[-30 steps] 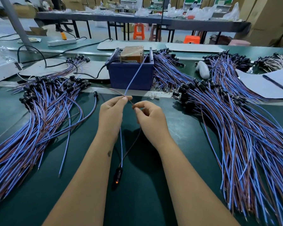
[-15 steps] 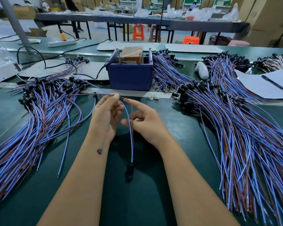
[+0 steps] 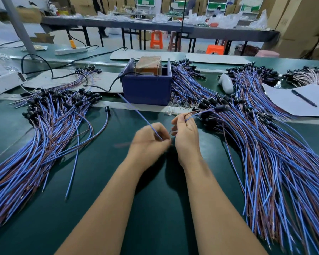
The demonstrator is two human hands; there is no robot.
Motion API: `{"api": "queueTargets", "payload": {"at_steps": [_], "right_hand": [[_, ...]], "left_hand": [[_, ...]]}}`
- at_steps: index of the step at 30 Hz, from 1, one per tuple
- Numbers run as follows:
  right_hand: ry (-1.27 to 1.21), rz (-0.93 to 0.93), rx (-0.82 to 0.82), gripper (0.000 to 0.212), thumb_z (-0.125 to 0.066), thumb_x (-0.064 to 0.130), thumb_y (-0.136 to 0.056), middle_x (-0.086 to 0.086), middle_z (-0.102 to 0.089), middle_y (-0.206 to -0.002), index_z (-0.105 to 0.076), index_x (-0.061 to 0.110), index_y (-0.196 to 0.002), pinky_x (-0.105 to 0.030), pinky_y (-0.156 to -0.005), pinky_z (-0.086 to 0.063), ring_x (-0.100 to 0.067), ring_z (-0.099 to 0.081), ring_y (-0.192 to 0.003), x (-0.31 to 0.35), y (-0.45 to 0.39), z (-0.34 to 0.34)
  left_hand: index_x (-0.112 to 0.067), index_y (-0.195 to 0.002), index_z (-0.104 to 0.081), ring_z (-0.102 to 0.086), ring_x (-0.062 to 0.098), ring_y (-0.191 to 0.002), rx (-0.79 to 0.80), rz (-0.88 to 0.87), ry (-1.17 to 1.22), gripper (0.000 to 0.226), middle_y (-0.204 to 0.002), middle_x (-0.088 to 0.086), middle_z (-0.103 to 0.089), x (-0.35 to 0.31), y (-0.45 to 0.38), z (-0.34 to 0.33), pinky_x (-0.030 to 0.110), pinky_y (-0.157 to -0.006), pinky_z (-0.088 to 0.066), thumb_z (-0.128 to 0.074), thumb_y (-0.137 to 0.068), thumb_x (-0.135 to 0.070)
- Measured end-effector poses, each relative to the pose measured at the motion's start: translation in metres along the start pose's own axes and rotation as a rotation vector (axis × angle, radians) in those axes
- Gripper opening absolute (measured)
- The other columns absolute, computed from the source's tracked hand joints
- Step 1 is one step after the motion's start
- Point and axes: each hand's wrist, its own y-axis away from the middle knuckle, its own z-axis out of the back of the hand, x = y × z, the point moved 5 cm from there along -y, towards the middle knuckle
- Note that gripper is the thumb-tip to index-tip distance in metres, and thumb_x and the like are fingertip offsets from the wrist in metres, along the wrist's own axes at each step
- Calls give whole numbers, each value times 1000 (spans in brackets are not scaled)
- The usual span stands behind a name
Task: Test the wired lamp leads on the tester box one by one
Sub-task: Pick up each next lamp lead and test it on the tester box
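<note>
L hand pinches a thin blue insulated lead slanting toward the dark-blue plastic tester box; R hand pinches another blue/brown lead w/ black lamp cap, beside the R heap. Big piles both sides, L pile prob tested; lots left

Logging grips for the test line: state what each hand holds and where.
The left hand pinches a blue wire near its lower end. The right hand pinches a lamp lead by its wires, with the black lamp end hanging free.
</note>
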Motion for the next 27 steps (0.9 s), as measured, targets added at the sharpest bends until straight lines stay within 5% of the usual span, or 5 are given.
{"api": "queueTargets", "payload": {"at_steps": [4,9,14,18,27], "right_hand": [[56,62,25,29,-39,9,-101,6,-48,-66,-51,22,-78,-13,-59,-36,2,-46,-56,2,2,-2],[-37,5,62,25,-39,9,-101,3,-43,-64,-51,22,-85,-31,-63,-33,-11,-39,-58,1,10,-1],[57,-72,156,26,-43,10,-99,10,-44,-52,-58,21,-81,-24,-54,-33,-2,-40,-45,4,9,12],[225,-82,238,31,-43,7,-98,2,-46,-56,-58,23,-76,-27,-54,-33,-9,-40,-50,17,-4,44],[897,-7,62,24,-42,26,-99,-5,-57,-76,-59,10,-94,-33,-59,-33,-25,-50,-69,55,-43,166]], "left_hand": [[-18,-69,-60,-48,12,-59,154,-84,-153,9,-60,-6,-57,-1,8,-11,32,-61,-42,-67,-75,-16],[-26,-75,-54,-52,14,-67,205,16,-103,18,-56,-7,-57,-4,6,-24,36,-72,-50,-56,-89,-14],[-31,-77,-58,-61,24,-68,168,-129,-105,12,-69,-1,-63,-11,30,-28,47,-66,-53,-59,-75,-19],[-24,-74,-66,-59,9,-62,218,-93,48,16,-71,-1,-69,-31,37,-46,33,-68,-52,-67,-71,-8],[-21,-118,-71,-58,-11,-108,533,-232,63,57,-118,-12,-70,-99,43,-114,3,-92,-39,-52,-79,15]]}}
